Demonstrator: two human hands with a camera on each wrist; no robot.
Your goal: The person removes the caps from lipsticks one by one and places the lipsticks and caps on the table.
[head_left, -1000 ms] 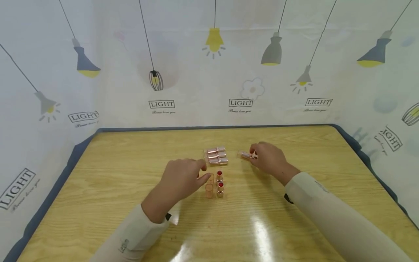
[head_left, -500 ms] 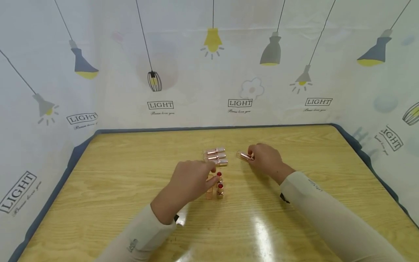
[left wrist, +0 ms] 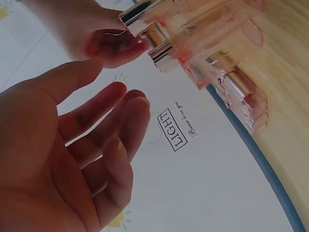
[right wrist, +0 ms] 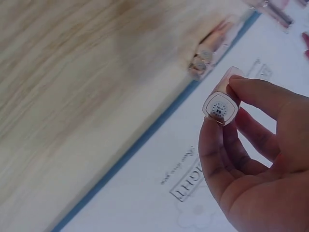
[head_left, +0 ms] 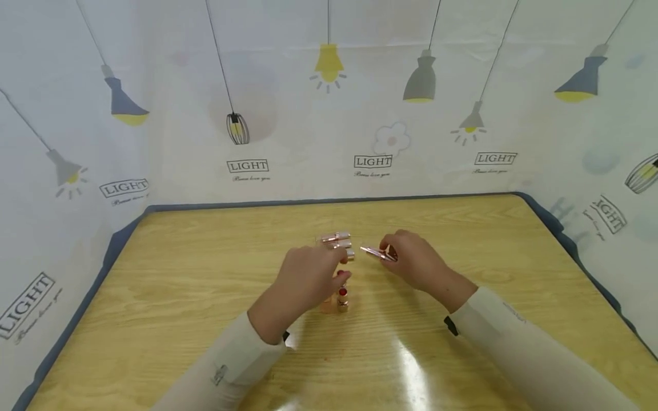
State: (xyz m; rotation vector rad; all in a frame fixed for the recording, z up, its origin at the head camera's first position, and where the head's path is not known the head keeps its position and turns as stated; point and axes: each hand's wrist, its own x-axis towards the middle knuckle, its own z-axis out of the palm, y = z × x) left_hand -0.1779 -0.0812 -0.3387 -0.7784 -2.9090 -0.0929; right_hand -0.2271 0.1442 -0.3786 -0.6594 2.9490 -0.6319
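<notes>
My right hand [head_left: 416, 260] pinches a capped lipstick [right wrist: 221, 107] between thumb and fingers, its round label facing the right wrist camera. My left hand [head_left: 311, 274] hangs over two upright uncapped lipsticks [head_left: 342, 302] with red tips, its fingers loosely bent and nothing between them in the left wrist view. Clear pinkish caps [left wrist: 217, 34] stand beside those lipsticks and are mostly covered by the left hand in the head view. Just beyond, three capped lipsticks [head_left: 336, 236] lie side by side, partly hidden by the left fingers.
Everything is on a wood-grain table [head_left: 180, 274] with a dark blue border [head_left: 247, 202] at the back. A pale backdrop [head_left: 288, 125] printed with lamps rises behind and at both sides.
My left hand has moved right, over the caps and upright lipsticks. My right hand has drawn its lipstick slightly toward me and left, turning it to a steeper slant.
</notes>
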